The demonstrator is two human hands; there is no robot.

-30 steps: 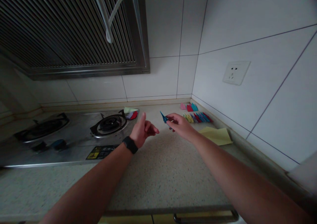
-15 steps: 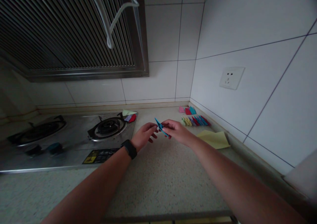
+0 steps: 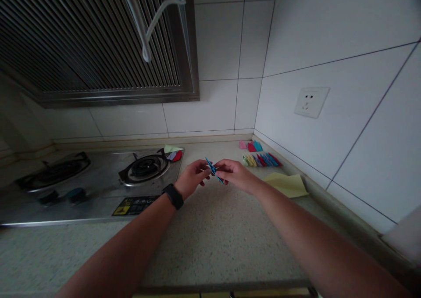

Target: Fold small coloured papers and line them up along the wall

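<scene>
A small blue piece of folded paper [image 3: 211,166] is held up above the speckled counter [image 3: 230,236], tilted with one pointed end up to the left. My right hand [image 3: 233,173] pinches it from the right between thumb and fingers. On the other side my left hand [image 3: 194,177], with a black watch at the wrist, has its thumb and fingertips closed on the paper's left side. The exact folds are too small to make out. Behind the right hand lie several folded paper pieces [image 3: 261,159] in a colourful row.
A yellow paper sheet [image 3: 287,184] lies right of my right forearm. Pink, red and blue paper pieces [image 3: 251,146] rest near the corner. The gas stove [image 3: 101,201] is on the left, with paper scraps [image 3: 174,154] at its back corner. A range hood [image 3: 125,98] hangs above.
My left hand has moved slightly toward the blue folded paper, and its thumb and fingers have closed on it. The right hand keeps its pinch. The view has shifted slightly.
</scene>
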